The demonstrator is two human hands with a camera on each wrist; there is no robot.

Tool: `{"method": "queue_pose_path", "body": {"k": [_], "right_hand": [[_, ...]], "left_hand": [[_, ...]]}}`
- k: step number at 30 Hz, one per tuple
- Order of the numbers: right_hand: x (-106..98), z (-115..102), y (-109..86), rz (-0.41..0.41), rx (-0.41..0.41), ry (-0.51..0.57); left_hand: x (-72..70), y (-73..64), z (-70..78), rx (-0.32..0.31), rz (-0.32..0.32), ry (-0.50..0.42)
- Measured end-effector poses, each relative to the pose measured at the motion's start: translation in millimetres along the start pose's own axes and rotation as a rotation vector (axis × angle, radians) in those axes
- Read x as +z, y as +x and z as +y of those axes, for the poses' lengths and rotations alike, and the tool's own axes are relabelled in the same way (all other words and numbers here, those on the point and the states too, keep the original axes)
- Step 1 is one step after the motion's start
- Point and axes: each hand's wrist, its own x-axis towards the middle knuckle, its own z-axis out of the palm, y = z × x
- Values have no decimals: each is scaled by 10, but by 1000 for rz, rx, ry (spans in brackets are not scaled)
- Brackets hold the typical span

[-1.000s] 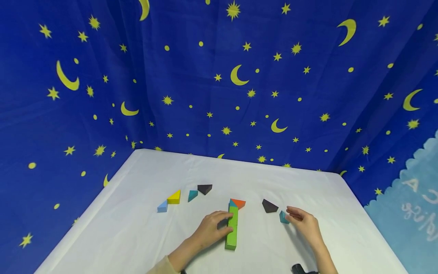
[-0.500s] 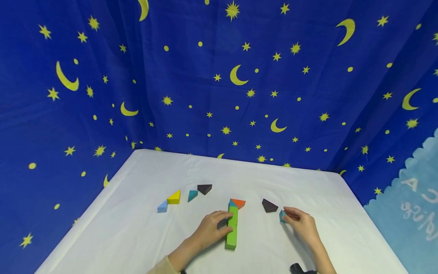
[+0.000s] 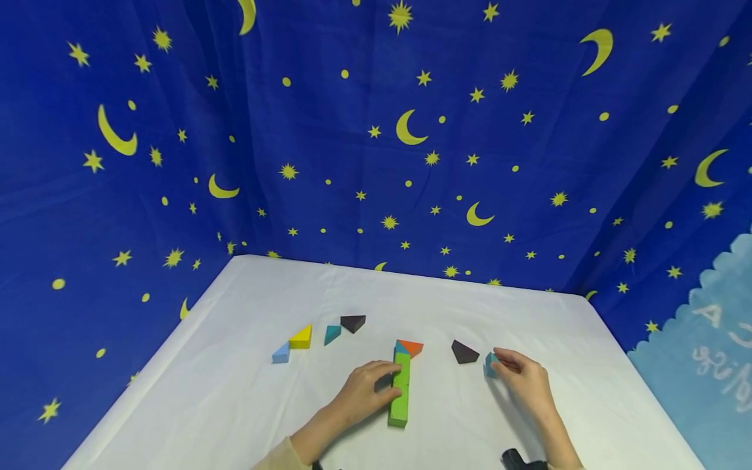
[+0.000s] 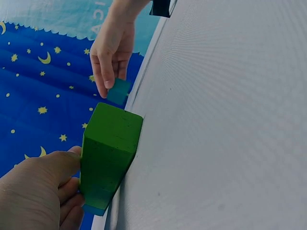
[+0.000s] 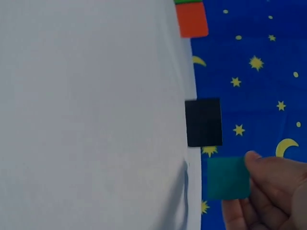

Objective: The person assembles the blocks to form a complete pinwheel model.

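Two green blocks (image 3: pixel 402 380) lie end to end, the row's long axis running away from the person across the bench (image 3: pixel 529 313). The teal block (image 3: pixel 490 365) is well to the right of the green blocks, with a black block (image 3: pixel 465 352) between. The right hand (image 3: pixel 527 386) has it, grip narrowed to a pinch of thumb and fingers; whether it clears the bench is hard to tell. The left hand (image 3: pixel 363 391) is nearer, touching the green blocks' left side, grip loosely spread, pinching nothing.
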Motion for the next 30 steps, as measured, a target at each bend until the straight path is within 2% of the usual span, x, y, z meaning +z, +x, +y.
{"method": "queue_pose_path", "body": {"k": [5, 12, 24, 30], "right_hand": [[-21, -77, 85, 29, -5, 2], [26, -222, 246, -2, -19, 51], [337, -493, 518, -42, 15, 70], [519, -656, 614, -62, -19, 110]], "left_hand": [[-5, -8, -11, 0, 8, 4], [-16, -15, -13, 10, 16, 3], [9, -13, -9, 28, 14, -1], [16, -10, -7, 42, 19, 13]]}}
